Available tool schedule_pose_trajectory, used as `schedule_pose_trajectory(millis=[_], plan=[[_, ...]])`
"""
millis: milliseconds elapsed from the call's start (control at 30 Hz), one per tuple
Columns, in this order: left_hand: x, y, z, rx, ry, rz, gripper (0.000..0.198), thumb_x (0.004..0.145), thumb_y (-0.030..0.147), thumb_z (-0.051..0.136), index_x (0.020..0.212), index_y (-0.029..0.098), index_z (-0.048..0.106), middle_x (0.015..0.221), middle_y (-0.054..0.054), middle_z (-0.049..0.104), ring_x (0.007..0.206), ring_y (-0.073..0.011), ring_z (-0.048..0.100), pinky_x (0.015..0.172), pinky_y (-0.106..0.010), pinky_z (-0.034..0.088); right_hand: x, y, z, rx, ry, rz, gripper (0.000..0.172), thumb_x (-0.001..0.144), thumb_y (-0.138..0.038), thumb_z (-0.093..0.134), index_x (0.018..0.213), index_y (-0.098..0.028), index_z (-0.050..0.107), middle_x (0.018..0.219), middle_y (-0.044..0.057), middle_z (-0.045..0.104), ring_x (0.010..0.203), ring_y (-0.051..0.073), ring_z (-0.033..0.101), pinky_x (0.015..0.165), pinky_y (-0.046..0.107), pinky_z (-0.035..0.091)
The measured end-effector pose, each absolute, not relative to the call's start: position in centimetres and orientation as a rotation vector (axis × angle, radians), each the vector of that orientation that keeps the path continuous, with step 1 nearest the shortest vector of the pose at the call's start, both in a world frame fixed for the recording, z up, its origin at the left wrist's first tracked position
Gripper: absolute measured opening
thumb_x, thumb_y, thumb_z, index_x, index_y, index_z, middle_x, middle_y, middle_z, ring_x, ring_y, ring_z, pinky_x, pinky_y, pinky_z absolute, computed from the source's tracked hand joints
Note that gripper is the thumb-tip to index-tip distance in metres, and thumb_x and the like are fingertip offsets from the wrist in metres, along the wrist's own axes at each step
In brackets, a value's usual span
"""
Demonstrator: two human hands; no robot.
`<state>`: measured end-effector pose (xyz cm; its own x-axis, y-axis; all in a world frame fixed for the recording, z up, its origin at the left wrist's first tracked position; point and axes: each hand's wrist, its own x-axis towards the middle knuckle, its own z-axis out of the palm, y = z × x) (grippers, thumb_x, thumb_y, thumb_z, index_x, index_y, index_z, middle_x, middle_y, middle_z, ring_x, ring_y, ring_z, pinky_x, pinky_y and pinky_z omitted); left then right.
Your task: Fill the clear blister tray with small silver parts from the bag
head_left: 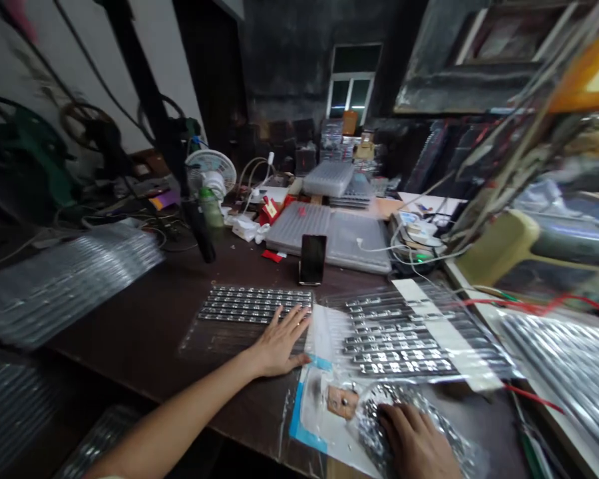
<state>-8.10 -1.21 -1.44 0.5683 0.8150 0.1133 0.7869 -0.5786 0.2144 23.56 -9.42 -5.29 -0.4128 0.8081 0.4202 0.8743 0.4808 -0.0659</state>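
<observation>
My left hand (pixel 279 349) lies flat with fingers spread on the right end of a clear ribbed plastic tray (pixel 204 340). Dark strips dotted with shiny metal bits (pixel 249 305) fill the far rows of that tray. Over a clear plastic bag of small shiny metal parts (pixel 372 398) is my right hand (pixel 419 442), its fingers curled down into the pile. Whatever its fingertips hold is hidden. Left of the pile, a copper-coloured block with holes (pixel 342 402) rests on a white sheet with a blue edge (pixel 307 436). Another tray with dark strips (pixel 394 332) lies beyond the bag.
A phone (pixel 313 258) stands upright behind the trays. Stacked clear trays (pixel 100 273) occupy the left side, and closed ones (pixel 354 243) lie at the back. A fan (pixel 210 169), a dark stand arm (pixel 197 229) and loose cables (pixel 419 246) surround the table. Red wires (pixel 544 307) run at right.
</observation>
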Motion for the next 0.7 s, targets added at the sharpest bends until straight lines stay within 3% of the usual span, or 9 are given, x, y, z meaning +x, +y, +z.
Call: schedule_pose_trajectory(millis=[233,333,467,600,700], plan=[[-8.6,-1.1,-2.0,2.785,1.369,0.333,0.076,0.087,0.064,0.033,0.146,0.019,0.019,0.153,-0.015,0.021,0.142,-0.0309,0.01,0.111,-0.058,0.004,22.0,-9.6,-4.2,-1.574,-2.18,-0.137,0.024,0.094,-0.031,0.038,0.08,-0.024,0.056,0.075,0.002,0.058,0.067,0.017,0.054,0.062,0.03,0.038],[-7.1,-1.2,-1.2,2.768,1.39,0.451,0.065,0.089,0.057,0.04,0.14,0.019,0.034,0.149,-0.015,0.031,0.138,-0.0315,0.02,0.11,-0.057,0.009,21.6,-9.7,-4.0,-1.563,-2.135,-0.175,0.024,0.094,-0.03,0.038,0.078,-0.022,0.054,0.073,0.003,0.057,0.068,0.018,0.053,0.063,0.031,0.037],[-2.4,-1.0,-0.1,2.542,1.414,0.637,0.023,0.092,0.03,0.048,0.108,0.021,0.063,0.112,-0.007,0.065,0.108,-0.0219,0.055,0.1,-0.042,0.032,21.3,-10.0,-3.5,-1.526,-2.051,-0.147,0.018,0.092,-0.028,0.041,0.081,-0.021,0.053,0.074,0.003,0.057,0.068,0.017,0.054,0.064,0.03,0.04],[1.8,-0.3,0.3,2.386,1.459,0.703,0.008,0.084,0.028,0.062,0.083,0.021,0.067,0.087,-0.002,0.07,0.086,-0.0204,0.061,0.085,-0.038,0.037,21.1,-10.5,-2.9,-1.443,-1.996,-0.013,0.02,0.093,-0.023,0.04,0.1,-0.021,0.058,0.088,0.004,0.063,0.08,0.016,0.059,0.071,0.027,0.045],[2.4,-0.1,0.5,2.359,1.473,0.73,0.01,0.081,0.029,0.065,0.075,0.02,0.065,0.084,-0.001,0.07,0.084,-0.0201,0.061,0.082,-0.037,0.036,20.1,-10.9,-2.4,-1.464,-1.953,0.134,0.02,0.093,-0.025,0.041,0.095,-0.022,0.061,0.087,0.004,0.066,0.08,0.016,0.061,0.071,0.027,0.046]])
